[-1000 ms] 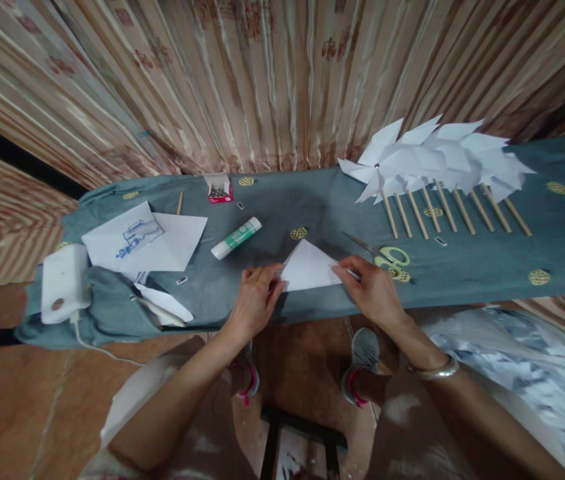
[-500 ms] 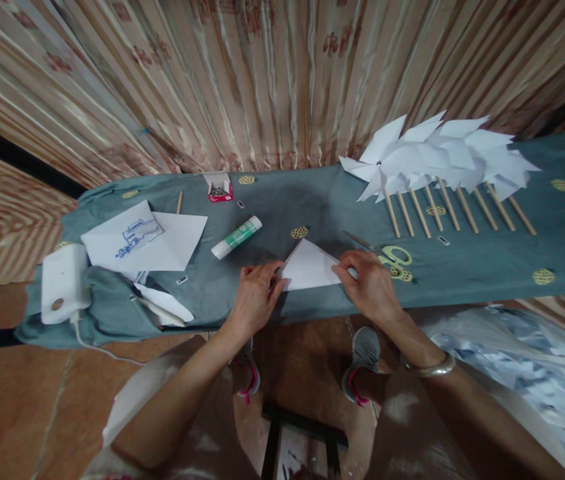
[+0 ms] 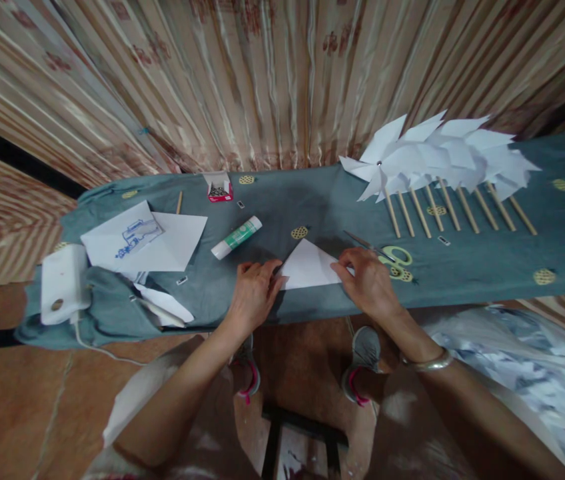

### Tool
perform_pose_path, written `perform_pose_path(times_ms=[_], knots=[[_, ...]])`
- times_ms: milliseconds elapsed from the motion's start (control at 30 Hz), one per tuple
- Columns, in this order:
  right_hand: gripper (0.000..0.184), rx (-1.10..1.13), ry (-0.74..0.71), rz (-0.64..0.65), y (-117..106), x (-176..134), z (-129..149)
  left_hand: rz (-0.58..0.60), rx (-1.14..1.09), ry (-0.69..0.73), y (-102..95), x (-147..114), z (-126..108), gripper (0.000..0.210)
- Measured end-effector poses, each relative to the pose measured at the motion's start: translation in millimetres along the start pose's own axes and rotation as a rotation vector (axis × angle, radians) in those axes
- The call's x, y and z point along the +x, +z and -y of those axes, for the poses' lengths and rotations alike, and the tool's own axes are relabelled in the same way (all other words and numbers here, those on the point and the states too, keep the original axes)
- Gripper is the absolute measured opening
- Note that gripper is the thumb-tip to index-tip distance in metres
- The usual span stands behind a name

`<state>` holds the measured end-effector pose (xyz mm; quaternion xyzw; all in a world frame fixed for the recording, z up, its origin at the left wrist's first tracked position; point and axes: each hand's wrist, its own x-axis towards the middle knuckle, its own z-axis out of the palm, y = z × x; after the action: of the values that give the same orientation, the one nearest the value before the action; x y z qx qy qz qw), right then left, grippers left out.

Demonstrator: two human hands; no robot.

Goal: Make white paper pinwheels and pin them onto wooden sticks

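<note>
I have the folded white paper (image 3: pixel 307 267) between my two hands, near the front edge of the tabletop (image 3: pixel 292 200) and just in front of a yellow pineapple print (image 3: pixel 299 232). The visible part of it is a triangle: its peak points away from me, toward the curtain (image 3: pixel 282 87), leaning slightly to my left, while its long edge faces me. That long axis runs left to right, roughly along the tabletop's front edge, rising a little toward the right. The fingers of my left hand (image 3: pixel 255 293) grasp its left corner, thumb toward me. The fingers of my right hand (image 3: pixel 370 283) pinch its right corner between thumb and forefinger, covering the tip. Near my left hand, the glue stick (image 3: pixel 236 238) lies slantwise, its green-labelled end aimed away and to the right. Just beyond my right hand, the scissors (image 3: pixel 384 257) point away and leftward.
</note>
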<state>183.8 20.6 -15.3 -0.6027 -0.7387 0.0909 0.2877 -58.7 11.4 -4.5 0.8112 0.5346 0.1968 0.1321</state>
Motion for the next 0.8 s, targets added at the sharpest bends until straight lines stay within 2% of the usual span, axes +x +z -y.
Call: perform_pose_path(times_ms=[200,333,433,567,800], knots=[[0.035,-0.013,0.000,-0.005,0.8,0.6,-1.1,-0.017,0.069,0.040,-1.9,-0.1,0.7,0.027],[0.031,-0.025,-0.007,0.002,0.2,1.4,-0.1,-0.068,0.197,0.120,-7.1,2.5,-4.1,0.027],[0.028,-0.032,-0.003,0.008,0.4,1.8,0.6,-0.106,0.230,0.234,-6.8,3.2,-12.9,0.027],[0.026,-0.047,-0.001,0.014,0.3,2.1,1.6,-0.029,0.180,0.376,4.9,-0.2,-28.7,0.036],[0.021,-0.051,0.008,0.050,-1.5,2.9,3.5,0.103,0.158,0.409,24.7,-7.5,-43.2,0.055]])
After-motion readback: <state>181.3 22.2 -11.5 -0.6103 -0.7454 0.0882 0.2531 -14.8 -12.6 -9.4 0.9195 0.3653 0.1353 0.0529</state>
